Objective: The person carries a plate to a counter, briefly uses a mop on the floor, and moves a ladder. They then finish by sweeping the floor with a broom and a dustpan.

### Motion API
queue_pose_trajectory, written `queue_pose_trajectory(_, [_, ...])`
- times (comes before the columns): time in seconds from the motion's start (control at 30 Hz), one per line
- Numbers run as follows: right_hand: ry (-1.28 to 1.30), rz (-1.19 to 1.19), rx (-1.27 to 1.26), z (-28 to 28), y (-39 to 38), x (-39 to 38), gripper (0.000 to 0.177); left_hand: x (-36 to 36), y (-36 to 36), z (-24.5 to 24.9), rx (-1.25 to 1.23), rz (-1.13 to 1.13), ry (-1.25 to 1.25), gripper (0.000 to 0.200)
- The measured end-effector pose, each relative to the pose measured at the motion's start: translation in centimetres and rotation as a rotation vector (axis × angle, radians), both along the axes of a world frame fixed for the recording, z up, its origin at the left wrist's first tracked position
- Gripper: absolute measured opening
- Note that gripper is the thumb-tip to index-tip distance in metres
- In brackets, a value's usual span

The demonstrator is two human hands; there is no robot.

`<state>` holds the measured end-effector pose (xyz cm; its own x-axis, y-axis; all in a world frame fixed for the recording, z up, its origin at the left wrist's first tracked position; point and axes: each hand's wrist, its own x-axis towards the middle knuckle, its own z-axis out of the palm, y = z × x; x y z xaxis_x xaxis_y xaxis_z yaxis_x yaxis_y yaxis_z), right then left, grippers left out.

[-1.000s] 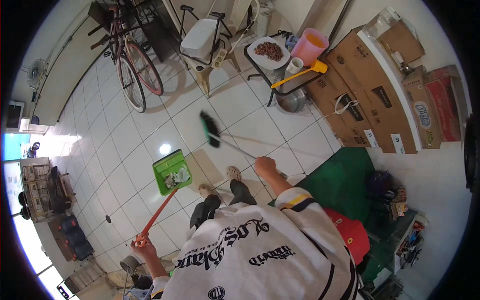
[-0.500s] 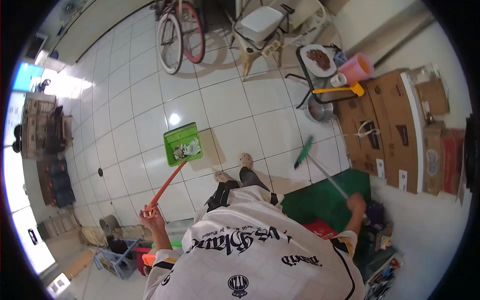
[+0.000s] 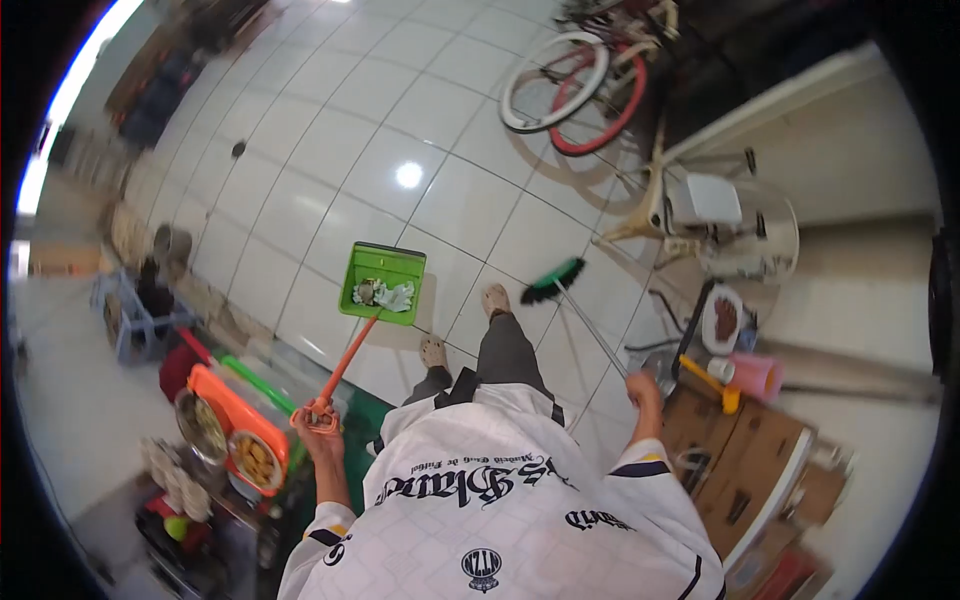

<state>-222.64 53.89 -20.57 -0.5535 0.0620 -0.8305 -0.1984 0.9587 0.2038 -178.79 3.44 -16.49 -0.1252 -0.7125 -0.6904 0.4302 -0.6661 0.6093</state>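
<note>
My left hand (image 3: 318,420) is closed around the orange handle of a green dustpan (image 3: 356,262), ahead of me and left of my feet. White crumpled scraps (image 3: 394,297) and some greyish litter lie inside the pan. Wrapped round the grey stick of a broom (image 3: 592,328) is my right hand (image 3: 646,391), out to the right. The broom's green head with dark bristles (image 3: 554,282) is over the tiles, just right of my shoe (image 3: 495,298).
A bicycle with one white and one red wheel (image 3: 627,118) stands ahead right, near a chair (image 3: 705,200). On the right, a pink cup (image 3: 757,376) and a yellow-handled tool (image 3: 704,373) sit by cardboard boxes (image 3: 750,440). Left, an orange tub (image 3: 222,393) holds bowls.
My view and body have turned, so the bicycle and boxes show in new places. The broom head has come closer to my feet and the dustpan. Both hands keep their holds.
</note>
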Motion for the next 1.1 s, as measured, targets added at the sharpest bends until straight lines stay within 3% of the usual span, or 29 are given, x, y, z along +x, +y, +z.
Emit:
queue_pose_trajectory(0.07, [-0.177,0.677,0.000,-3.9,-7.0,-11.2,0.009,-2.7,1.4,-2.5,0.006,0.094,0.005,0.029])
queue_pose_trajectory(0.13, [-0.093,0.789,-0.078,-8.2,-17.0,-23.1,0.012,-7.7,1.7,-3.0,-0.012,0.211,-0.040,0.029])
queue_pose_trajectory(0.2, [-0.156,1.083,-0.041,-14.5,-26.9,-33.7,0.010,-12.1,3.9,-2.4,0.014,0.365,-0.078,0.029])
queue_pose_trajectory(0.27, [-0.082,-0.217,-0.237,-25.0,-33.8,-42.8,0.018,-15.1,5.8,-3.4,0.029,0.505,-0.089,0.028])
queue_pose_trajectory(0.3, [0.048,-0.061,-0.308,-23.3,-38.7,-44.4,0.021,-18.2,6.6,-2.7,0.059,0.587,-0.122,0.029])
queue_pose_trajectory(0.33, [0.209,0.344,-0.328,-19.5,-42.6,-45.2,0.025,-20.7,7.5,-1.6,0.046,0.640,-0.150,0.030])
queue_pose_trajectory(0.4, [0.470,0.675,-0.453,-14.7,-48.3,-46.3,0.033,-24.6,9.6,-0.1,0.027,0.744,-0.178,0.031])
queue_pose_trajectory(0.43, [0.490,0.770,-0.481,-13.3,-49.9,-47.0,0.037,-25.3,11.0,0.2,0.023,0.812,-0.176,0.031])
queue_pose_trajectory(0.47, [0.474,0.812,-0.488,-12.7,-51.0,-48.0,0.025,-26.5,12.6,0.5,0.012,0.877,-0.169,0.032])
queue_pose_trajectory(0.5, [0.266,1.332,-0.287,-15.4,-51.3,-51.7,0.027,-27.3,13.5,1.3,0.007,0.923,-0.171,0.032])
queue_pose_trajectory(0.57, [0.107,1.320,-0.330,-9.3,-52.8,-51.9,0.028,-30.0,16.0,1.4,0.002,1.016,-0.204,0.032])
queue_pose_trajectory(0.63, [0.374,1.132,-0.642,-7.8,-56.2,-52.3,0.033,-31.4,16.5,1.3,0.016,1.145,-0.184,0.031])
queue_pose_trajectory(0.7, [0.231,1.183,-0.681,-7.0,-56.2,-51.9,0.035,-35.3,21.4,1.1,-0.007,1.227,-0.219,0.031])
queue_pose_trajectory(0.83, [-0.038,1.395,-0.734,-4.7,-60.3,-58.9,0.034,-51.5,25.3,1.1,-0.019,1.399,-0.310,0.028])
queue_pose_trajectory(0.87, [-0.005,1.595,-0.660,1.2,-61.8,-45.6,0.034,-43.5,30.0,-1.3,0.088,1.542,-0.173,0.028])
queue_pose_trajectory(1.0, [-0.170,1.915,-0.577,0.2,-58.9,-38.3,0.030,-52.0,40.8,-1.1,0.068,1.687,-0.321,0.023])
queue_pose_trajectory(1.1, [-0.317,2.081,-0.576,-0.8,-57.2,-26.8,0.029,-53.5,46.4,-3.2,-0.026,1.771,-0.340,0.024])
